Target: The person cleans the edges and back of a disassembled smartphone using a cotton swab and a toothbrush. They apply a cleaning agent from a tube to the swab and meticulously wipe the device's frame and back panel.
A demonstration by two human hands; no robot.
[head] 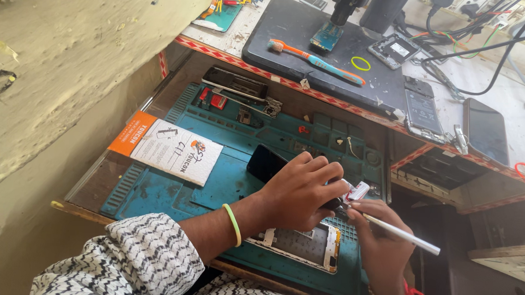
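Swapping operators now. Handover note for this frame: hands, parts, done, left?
Left hand: holds a small dark part over the teal mat, next to a dark phone.
Right hand: grips a white stick tool, tip at that part.
Phone frame: lies open on the mat, below the hands.
Done: phone opened up.
Left: part not yet set down; frame unassembled.
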